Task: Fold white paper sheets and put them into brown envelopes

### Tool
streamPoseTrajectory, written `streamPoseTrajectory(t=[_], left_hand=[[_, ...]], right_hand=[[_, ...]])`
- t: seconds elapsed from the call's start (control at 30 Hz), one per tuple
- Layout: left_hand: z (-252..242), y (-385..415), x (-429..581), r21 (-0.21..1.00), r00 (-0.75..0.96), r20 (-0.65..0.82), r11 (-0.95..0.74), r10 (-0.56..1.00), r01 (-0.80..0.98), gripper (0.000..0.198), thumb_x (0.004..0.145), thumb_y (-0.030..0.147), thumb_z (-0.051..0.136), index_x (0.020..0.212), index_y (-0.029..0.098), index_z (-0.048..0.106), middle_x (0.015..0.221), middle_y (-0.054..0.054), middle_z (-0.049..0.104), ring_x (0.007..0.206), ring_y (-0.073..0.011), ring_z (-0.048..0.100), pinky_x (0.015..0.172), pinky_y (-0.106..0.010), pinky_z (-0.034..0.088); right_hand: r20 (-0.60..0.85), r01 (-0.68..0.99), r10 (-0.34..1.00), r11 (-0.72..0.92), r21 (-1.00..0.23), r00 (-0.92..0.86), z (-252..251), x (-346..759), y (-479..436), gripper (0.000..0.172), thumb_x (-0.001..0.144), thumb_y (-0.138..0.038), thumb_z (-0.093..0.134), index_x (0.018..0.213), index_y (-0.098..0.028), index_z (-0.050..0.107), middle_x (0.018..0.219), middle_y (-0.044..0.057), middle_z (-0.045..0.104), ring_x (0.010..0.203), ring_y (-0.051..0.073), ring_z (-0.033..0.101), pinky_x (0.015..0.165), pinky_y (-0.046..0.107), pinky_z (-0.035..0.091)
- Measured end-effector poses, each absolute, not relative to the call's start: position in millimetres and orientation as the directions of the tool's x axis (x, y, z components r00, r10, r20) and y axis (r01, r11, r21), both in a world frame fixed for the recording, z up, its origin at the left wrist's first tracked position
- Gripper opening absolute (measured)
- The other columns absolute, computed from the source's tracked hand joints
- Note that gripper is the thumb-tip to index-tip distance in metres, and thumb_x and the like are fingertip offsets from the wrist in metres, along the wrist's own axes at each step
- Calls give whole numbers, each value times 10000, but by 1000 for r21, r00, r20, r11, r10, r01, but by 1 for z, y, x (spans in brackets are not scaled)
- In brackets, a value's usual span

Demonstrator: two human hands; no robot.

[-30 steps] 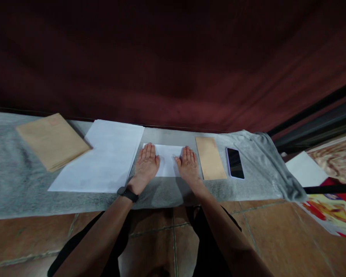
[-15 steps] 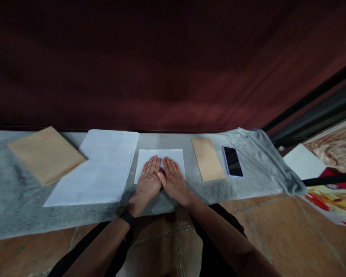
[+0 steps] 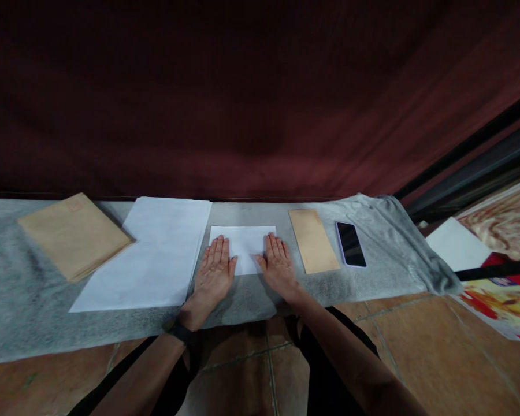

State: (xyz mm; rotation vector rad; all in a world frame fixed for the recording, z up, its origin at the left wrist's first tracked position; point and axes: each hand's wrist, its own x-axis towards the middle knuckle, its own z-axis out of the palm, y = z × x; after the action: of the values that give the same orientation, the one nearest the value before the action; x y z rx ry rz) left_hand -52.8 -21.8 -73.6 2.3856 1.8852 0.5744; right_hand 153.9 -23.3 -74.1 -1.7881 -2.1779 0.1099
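Observation:
A small white sheet of paper, seemingly folded, lies flat on the grey cloth in front of me. My left hand rests flat over its left end, palm down with the fingers stretched out and the thumb apart. Over the right end, my right hand lies palm down in the same way, thumb pointing inward. Both hands are open and hold nothing. Between them the middle of the paper shows.
Left of the paper is a stack of larger white sheets, partly under brown envelopes. A single brown envelope and a phone lie to the right. Grey cloth covers the narrow surface, with a dark red curtain behind.
My hands, side by side at the middle of the paper before, have slid apart: the left one to the left end, the right one to the right end. The paper has stayed in place.

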Motion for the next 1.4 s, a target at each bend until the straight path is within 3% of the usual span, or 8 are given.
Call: streamPoseTrajectory(t=[0.1,0.27,0.47,0.67,0.83,1.13,1.4], left_hand=[[-73,-21,-54,258,170,252,-236,953,937,657,1041,397,282,1587,37,348,1632,-227,392,1556,-320,316,1261,-555,309],[-65,-14,-54,245,129,238,-189,962,951,666,1053,416,240,1548,2,406,1599,-247,442,1530,-329,373,1254,-526,330],[-61,3,-32,248,234,258,-299,937,922,624,1042,333,268,1541,-14,408,1607,-245,433,1548,-315,339,1264,-514,322],[-73,19,-13,267,262,238,-322,935,908,593,1002,199,268,1550,34,422,1618,-183,444,1559,-277,313,1268,-490,324],[-75,26,-17,265,208,199,-257,958,929,602,1005,216,262,1556,26,414,1634,-191,409,1561,-277,313,1274,-499,296],[-70,25,-33,214,124,192,-165,974,963,660,1051,379,283,1570,-21,360,1662,-222,333,1572,-309,283,1295,-477,222],[-77,16,-40,221,99,253,-157,962,963,698,1052,423,278,1557,-50,366,1644,-262,349,1563,-358,290,1275,-528,259]], right_hand=[[217,947,967,192,-257,-137,-78,163,-22,670,1102,-484,320,1628,-70,299,1666,207,325,1558,331,310,1254,565,265],[258,956,964,137,-259,-68,-76,164,-16,695,1101,-482,318,1588,12,344,1649,264,327,1550,373,311,1239,593,281],[181,915,973,197,-352,-140,-57,133,1,636,1109,-445,284,1613,-60,336,1686,173,302,1584,301,249,1264,516,286],[72,890,984,179,-418,-164,-49,107,15,593,1118,-424,259,1597,-103,395,1685,117,326,1578,243,274,1294,435,227],[66,911,987,164,-378,-150,-56,107,19,593,1117,-421,298,1582,-69,411,1673,134,343,1568,252,298,1297,428,212],[242,955,967,141,-259,-77,-77,130,16,653,1107,-469,341,1573,-15,402,1638,211,375,1532,327,366,1255,501,291],[235,975,970,115,-192,-68,-82,155,11,688,1105,-483,322,1600,-4,339,1648,231,342,1536,329,356,1257,499,278]])
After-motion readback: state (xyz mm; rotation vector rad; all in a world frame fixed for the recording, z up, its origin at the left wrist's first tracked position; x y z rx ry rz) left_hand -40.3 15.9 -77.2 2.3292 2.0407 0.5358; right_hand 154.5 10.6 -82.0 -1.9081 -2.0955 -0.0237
